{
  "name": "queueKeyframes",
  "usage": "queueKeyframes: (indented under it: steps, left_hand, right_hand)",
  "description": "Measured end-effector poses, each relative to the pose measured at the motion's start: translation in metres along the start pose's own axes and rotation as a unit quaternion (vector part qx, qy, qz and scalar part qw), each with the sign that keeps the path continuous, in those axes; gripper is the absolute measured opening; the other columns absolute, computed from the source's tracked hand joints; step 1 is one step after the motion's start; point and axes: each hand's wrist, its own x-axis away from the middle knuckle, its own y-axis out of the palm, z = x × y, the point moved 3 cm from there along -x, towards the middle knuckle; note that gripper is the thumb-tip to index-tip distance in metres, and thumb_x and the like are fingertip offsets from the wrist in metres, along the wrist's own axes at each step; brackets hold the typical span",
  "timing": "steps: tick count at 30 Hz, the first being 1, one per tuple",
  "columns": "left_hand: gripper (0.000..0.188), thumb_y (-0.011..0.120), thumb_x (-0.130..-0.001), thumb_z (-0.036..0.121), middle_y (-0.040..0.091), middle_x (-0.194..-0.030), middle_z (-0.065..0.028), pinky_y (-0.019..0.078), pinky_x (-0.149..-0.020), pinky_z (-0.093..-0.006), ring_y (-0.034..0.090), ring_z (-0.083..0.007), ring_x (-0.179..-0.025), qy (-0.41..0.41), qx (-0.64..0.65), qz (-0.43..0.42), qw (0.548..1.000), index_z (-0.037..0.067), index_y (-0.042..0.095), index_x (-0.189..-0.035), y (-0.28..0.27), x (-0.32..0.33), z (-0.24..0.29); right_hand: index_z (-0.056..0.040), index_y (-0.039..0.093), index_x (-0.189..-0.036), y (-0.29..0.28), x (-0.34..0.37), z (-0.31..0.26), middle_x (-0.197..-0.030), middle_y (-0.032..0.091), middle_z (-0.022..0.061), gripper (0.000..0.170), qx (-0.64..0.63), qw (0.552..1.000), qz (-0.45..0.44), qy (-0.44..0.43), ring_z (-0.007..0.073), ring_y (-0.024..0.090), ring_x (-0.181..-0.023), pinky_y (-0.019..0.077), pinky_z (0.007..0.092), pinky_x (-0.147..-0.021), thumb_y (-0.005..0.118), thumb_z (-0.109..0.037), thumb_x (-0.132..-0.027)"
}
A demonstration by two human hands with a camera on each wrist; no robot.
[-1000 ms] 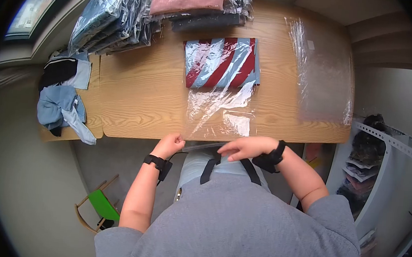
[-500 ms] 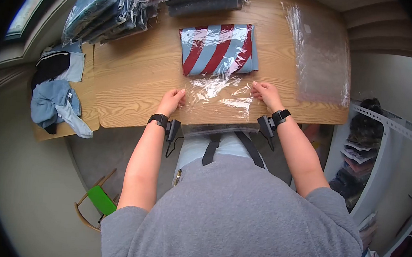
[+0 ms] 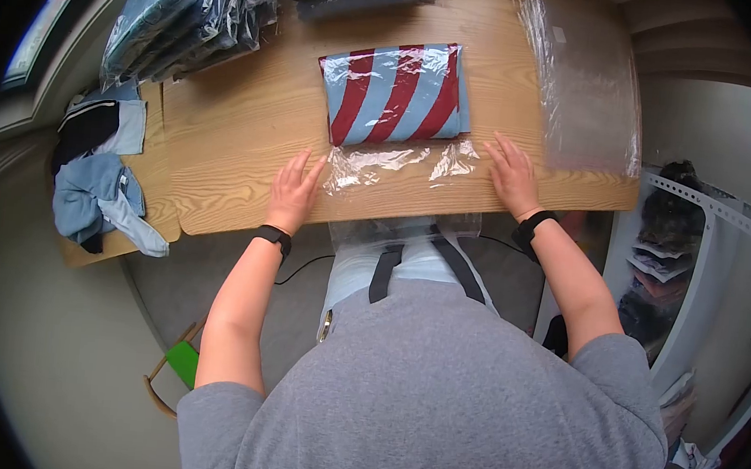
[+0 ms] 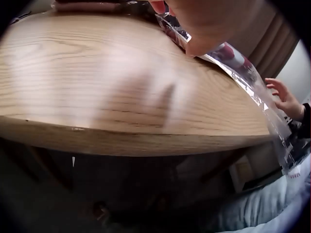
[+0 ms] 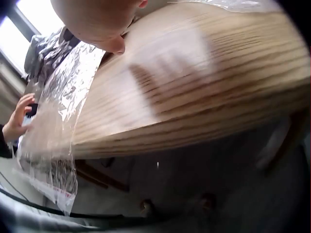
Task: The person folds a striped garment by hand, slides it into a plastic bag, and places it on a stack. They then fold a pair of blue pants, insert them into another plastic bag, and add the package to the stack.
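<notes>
A folded garment (image 3: 397, 93) with light blue and dark red stripes lies flat in a clear plastic bag (image 3: 372, 170) on the table. The lower part of this bag has no fabric in it and hangs over the front edge. My left hand (image 3: 292, 195) is at the bag's left side, fingers extended forward, fingertips close to its edge. On the opposite side my right hand (image 3: 514, 180) has its fingers spread beside the bag's right edge, below the garment's corner. In the right wrist view the bag's loose end (image 5: 58, 191) droops below the tabletop.
Bagged folded clothes (image 3: 180, 12) are piled at the back left, with a dark bagged bundle (image 3: 369, 0) beside them. Flat clear bags (image 3: 588, 101) lie at the right. Loose clothes (image 3: 97, 197) lie at the left end. A shelving unit (image 3: 713, 255) stands right.
Both hands have come up from the front edge to the bag's sides, then moved outward with fingers extended. The striped bundle appears slightly higher, partly because the head view has shifted.
</notes>
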Motion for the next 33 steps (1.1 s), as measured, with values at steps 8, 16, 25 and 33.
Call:
queueKeyframes:
  steps: [8,16,25,33]
  left_hand:
    - [0.049,0.059,-0.08,0.014,0.048,-0.133,-0.0047,0.0391,-0.098,-0.0379,0.046,-0.0238,-0.121,0.134,0.044,-0.079,0.987,0.016,0.05,-0.129,0.019,-0.031,0.003]
    - [0.026,0.053,-0.089,0.019,0.063,-0.112,-0.0124,0.0438,-0.09,-0.0381,0.056,-0.0286,-0.108,-0.059,0.32,-0.173,0.93,0.006,0.064,-0.108,0.017,-0.022,-0.01]
    - [0.043,0.045,-0.098,0.033,0.065,-0.071,-0.0091,0.0485,-0.063,-0.0266,0.061,-0.0151,-0.063,-0.357,0.577,-0.074,0.731,0.0,0.061,-0.075,0.054,0.006,-0.001]
    - [0.047,0.045,-0.097,0.039,0.06,-0.061,-0.0092,0.0477,-0.053,-0.028,0.06,-0.016,-0.054,-0.44,0.573,-0.057,0.689,0.001,0.057,-0.072,0.079,0.013,0.008]
  right_hand:
    - [-0.0217,0.051,-0.128,0.019,-0.024,-0.009,-0.141,0.043,-0.0025,0.046,0.035,0.978,-0.091,-0.183,0.0191,0.04,-0.129,0.0325,0.0382,-0.103,0.054,-0.015,-0.083]
    - [-0.0094,0.067,-0.105,0.029,-0.008,0.011,-0.111,0.064,0.008,0.024,-0.258,0.961,-0.098,0.028,0.0268,0.055,-0.11,0.0395,0.0364,-0.094,0.05,-0.022,-0.093]
    - [0.0035,0.061,-0.079,0.043,0.0,-0.009,-0.075,0.065,0.0088,0.035,-0.468,0.837,-0.055,0.279,0.0163,0.061,-0.072,0.0468,0.0304,-0.07,0.047,-0.024,-0.096]
    - [-0.0028,0.057,-0.091,0.018,-0.016,-0.038,-0.091,0.062,0.0113,0.018,-0.237,0.919,0.126,0.288,0.0222,0.058,-0.084,0.0435,0.0356,-0.075,0.052,-0.02,-0.091]
